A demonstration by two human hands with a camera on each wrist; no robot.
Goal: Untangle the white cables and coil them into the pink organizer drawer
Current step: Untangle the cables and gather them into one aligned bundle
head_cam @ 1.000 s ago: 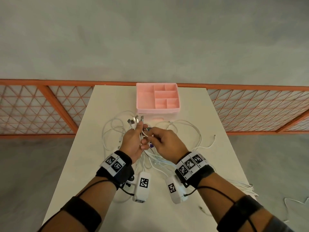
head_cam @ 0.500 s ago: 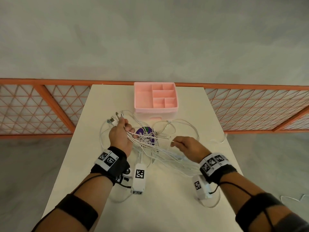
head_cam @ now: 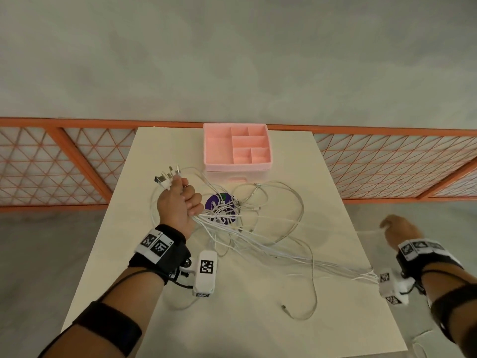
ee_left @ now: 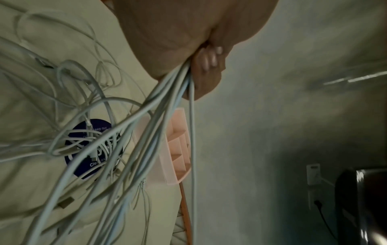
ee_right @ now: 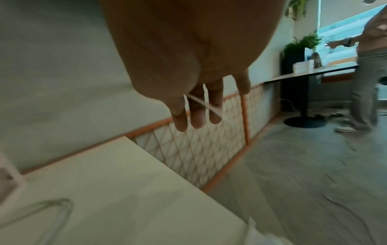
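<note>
My left hand (head_cam: 180,202) grips a bundle of white cables (head_cam: 258,244) above the table's left middle. Their USB plugs (head_cam: 167,177) stick out above the fist. In the left wrist view the cables (ee_left: 159,106) leave the curled fingers (ee_left: 207,63) and fan down. They stretch right across the table, and their ends lie near my right wrist. My right hand (head_cam: 397,228) hovers past the table's right edge. Its fingers (ee_right: 196,114) are nearly straight, and one thin cable (ee_right: 201,102) crosses them. The pink organizer drawer (head_cam: 267,161) sits at the far edge with nothing in its compartments.
A round purple disc (head_cam: 214,202) lies under the cable tangle in front of the drawer. An orange lattice railing (head_cam: 387,171) runs behind the cream table (head_cam: 232,319). A loose cable lies on the floor (head_cam: 423,342). Another person (ee_right: 368,66) stands far off beside a dark table.
My right hand let go near the left one and swept far right past the table edge, drawing the cables out straight. My left hand shifted left with the plug bundle.
</note>
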